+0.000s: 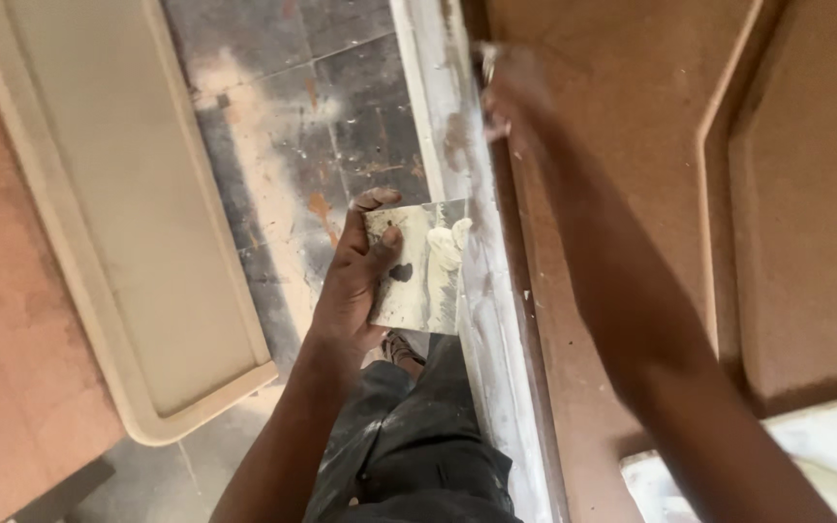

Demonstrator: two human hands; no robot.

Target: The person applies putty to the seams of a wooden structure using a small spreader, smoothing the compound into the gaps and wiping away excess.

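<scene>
Filler-smeared square plate (420,266) sits in our left hand (356,281), thumb clamped over its face, fingers behind, held just beside the white-coated edge (477,242) of a brown fibreboard panel (612,126). Our right hand (511,92) reaches far up along that edge; it is blurred, and we cannot tell whether it is closed or what it grips. Between the panel and a cream-painted panel (128,194) leaning at left runs a narrow strip of dusty tiled floor (302,107), the only open room. Our dark trousers (418,436) fill the bottom. A white slab (825,455) at lower right is cut off by the frame.
</scene>
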